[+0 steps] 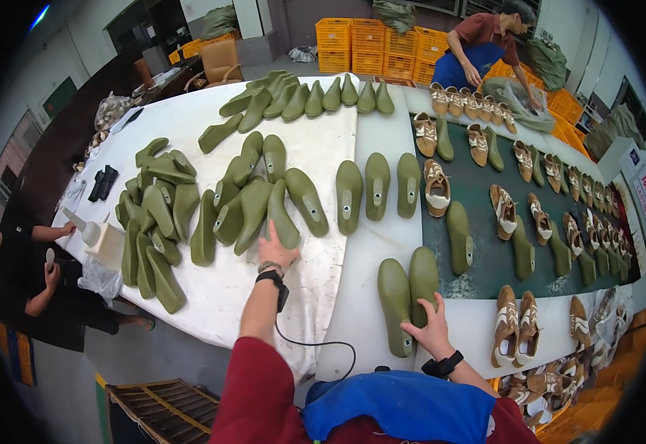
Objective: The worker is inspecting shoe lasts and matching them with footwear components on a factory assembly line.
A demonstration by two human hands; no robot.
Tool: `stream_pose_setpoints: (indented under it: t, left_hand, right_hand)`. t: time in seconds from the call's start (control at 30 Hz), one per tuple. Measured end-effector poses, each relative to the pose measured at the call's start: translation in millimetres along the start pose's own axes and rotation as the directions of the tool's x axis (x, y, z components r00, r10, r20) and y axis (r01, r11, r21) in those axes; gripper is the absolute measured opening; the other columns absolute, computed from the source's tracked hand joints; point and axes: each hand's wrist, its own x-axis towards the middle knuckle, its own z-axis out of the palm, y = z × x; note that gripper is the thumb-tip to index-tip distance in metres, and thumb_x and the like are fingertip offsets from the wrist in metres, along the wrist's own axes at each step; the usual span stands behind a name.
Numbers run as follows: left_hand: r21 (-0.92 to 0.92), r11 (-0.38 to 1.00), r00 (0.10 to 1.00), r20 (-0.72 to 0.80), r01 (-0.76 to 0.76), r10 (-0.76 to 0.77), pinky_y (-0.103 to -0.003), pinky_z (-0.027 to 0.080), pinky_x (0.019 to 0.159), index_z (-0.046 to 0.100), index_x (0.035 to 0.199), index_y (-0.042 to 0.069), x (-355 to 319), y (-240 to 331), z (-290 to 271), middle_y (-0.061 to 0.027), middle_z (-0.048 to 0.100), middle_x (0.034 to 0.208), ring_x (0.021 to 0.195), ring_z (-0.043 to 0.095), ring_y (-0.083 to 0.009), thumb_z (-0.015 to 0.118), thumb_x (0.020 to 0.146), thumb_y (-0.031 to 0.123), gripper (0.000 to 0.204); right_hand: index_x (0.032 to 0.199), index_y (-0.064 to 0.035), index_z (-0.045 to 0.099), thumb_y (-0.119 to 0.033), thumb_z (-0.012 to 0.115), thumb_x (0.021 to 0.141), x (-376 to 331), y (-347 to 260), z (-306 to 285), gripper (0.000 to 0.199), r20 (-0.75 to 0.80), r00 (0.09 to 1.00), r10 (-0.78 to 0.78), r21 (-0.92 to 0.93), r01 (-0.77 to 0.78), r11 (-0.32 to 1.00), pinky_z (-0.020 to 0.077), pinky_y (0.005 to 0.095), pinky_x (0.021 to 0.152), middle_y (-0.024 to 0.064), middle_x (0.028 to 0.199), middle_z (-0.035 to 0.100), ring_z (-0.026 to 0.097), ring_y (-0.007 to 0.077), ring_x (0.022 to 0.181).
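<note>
My left hand [278,249] is at the near end of a green shoe last [282,217], its index finger along one side and its thumb near the other. That last lies at the edge of a loose group of green lasts [253,205] on the white cloth. To the right, my right hand [428,331] has thumb and fingers around the near end of another green last [424,275]. A matching last [392,292] lies right beside it, close to my thumb. Farther up, three lasts [377,186] stand in a row on the white board.
A heap of lasts [162,214] and a white squeeze bottle [101,238] are on the left. Brown sneakers and lasts cover a green mat [486,270] on the right. One co-worker [486,44] bends over shoes at the back; another [23,270] is at the left edge.
</note>
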Motion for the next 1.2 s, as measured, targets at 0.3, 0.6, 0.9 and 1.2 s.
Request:
stream_pose_setpoints:
  t: [0.3, 0.6, 0.9, 1.2]
  left_hand:
    - [-0.893, 0.393, 0.843, 0.375, 0.218, 0.385, -0.034, 0.032, 0.104, 0.01, 0.142, -0.004, -159.5, 6.2, 83.0, -0.0221, 0.037, 0.136, 0.127, 0.035, -0.0279, 0.061, 0.082, 0.038, 0.089]
    - [0.263, 0.938, 0.795, -0.506, -0.228, 0.335, -0.046, 0.031, 0.102, 0.033, 0.135, 0.005, 43.6, -1.8, -16.8, -0.0218, 0.04, 0.132, 0.126, 0.034, -0.0393, 0.073, 0.069, 0.035, 0.083]
    - [-0.381, 0.914, 0.986, -0.137, -0.14, 0.094, -0.041, 0.048, 0.085, 0.048, 0.12, 0.006, 56.1, -81.9, -11.1, -0.0218, 0.062, 0.105, 0.099, 0.06, -0.0367, 0.066, 0.066, 0.025, 0.06]
    - [-0.164, 0.715, 0.713, 0.08, -0.68, 0.696, -0.056, 0.023, 0.106, 0.033, 0.139, 0.017, -104.0, -59.9, 42.4, -0.0297, 0.016, 0.144, 0.133, 0.019, -0.047, 0.065, 0.061, 0.002, 0.086]
  right_hand:
    - [0.117, -0.0098, 0.051, -0.038, 0.083, 0.06, 2.9, -0.5, 0.1, 0.071, 0.04, 0.999, 0.008, 0.002, -0.008, 1.0, 0.0434, 0.0435, 0.094, 0.0236, 0.14, 0.023, 0.042, 0.0419, 0.119]
    - [0.117, -0.01, 0.05, -0.031, 0.083, 0.06, 2.1, -2.7, -3.4, 0.069, 0.013, 0.999, 0.042, 0.02, -0.042, 0.999, 0.0413, 0.0417, 0.097, 0.0253, 0.141, 0.021, 0.039, 0.0435, 0.122]
    - [0.115, -0.0114, 0.051, -0.031, 0.084, 0.057, 3.1, 0.0, 0.7, 0.07, 0.038, 0.995, 0.095, 0.054, -0.096, 0.994, 0.0418, 0.0409, 0.096, 0.0225, 0.142, 0.02, 0.038, 0.0405, 0.124]
    - [0.116, -0.0106, 0.05, -0.03, 0.083, 0.059, 9.4, 5.3, 4.7, 0.069, 0.041, 0.999, 0.014, 0.012, -0.015, 1.0, 0.0392, 0.0414, 0.099, 0.0253, 0.142, 0.019, 0.034, 0.0435, 0.126]
